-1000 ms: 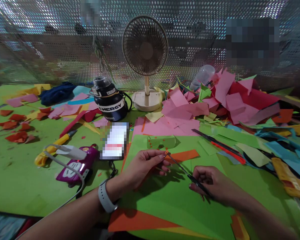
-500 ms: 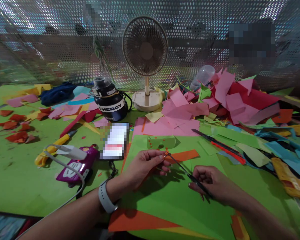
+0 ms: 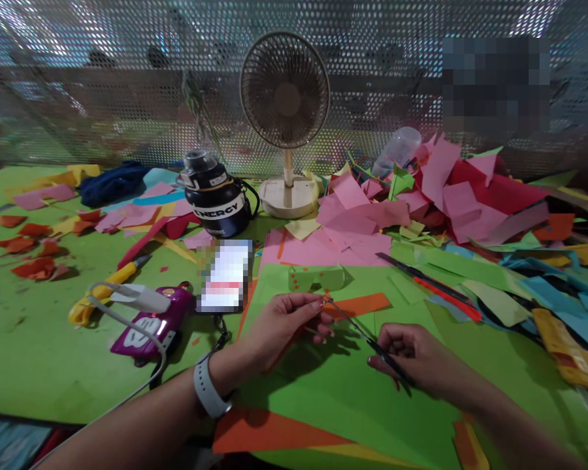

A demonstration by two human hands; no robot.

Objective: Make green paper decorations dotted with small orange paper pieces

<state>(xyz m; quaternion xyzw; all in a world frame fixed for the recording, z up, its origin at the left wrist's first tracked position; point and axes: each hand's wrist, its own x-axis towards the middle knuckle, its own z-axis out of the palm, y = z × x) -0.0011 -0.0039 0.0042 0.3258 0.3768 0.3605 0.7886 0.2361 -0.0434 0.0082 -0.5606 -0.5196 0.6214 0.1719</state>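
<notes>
My left hand [image 3: 291, 320] is closed in a pinch on a small piece of orange paper [image 3: 326, 297], little of which shows past the fingertips. In my right hand [image 3: 409, 356] are slim scissors [image 3: 353, 324] with dark handles, their tips touching or right beside that piece. Both hands hover over a stack of green paper [image 3: 343, 398]. Just beyond the fingertips lies an orange paper strip [image 3: 367, 303]. Behind it is a folded green paper piece [image 3: 318, 278] dotted with small orange bits.
A utility knife [image 3: 406, 271] lies right of the stack, near a heap of pink scraps [image 3: 367, 212]. At the back stand a fan [image 3: 287, 98] and a dark bottle [image 3: 220, 202]. Leftward are a phone [image 3: 225, 277], a purple device [image 3: 151, 326] with a cable, and a yellow-handled tool [image 3: 108, 287].
Almost nothing has moved. The scissors and my right fingers have shifted very slightly; my left hand keeps its pinch in the same place.
</notes>
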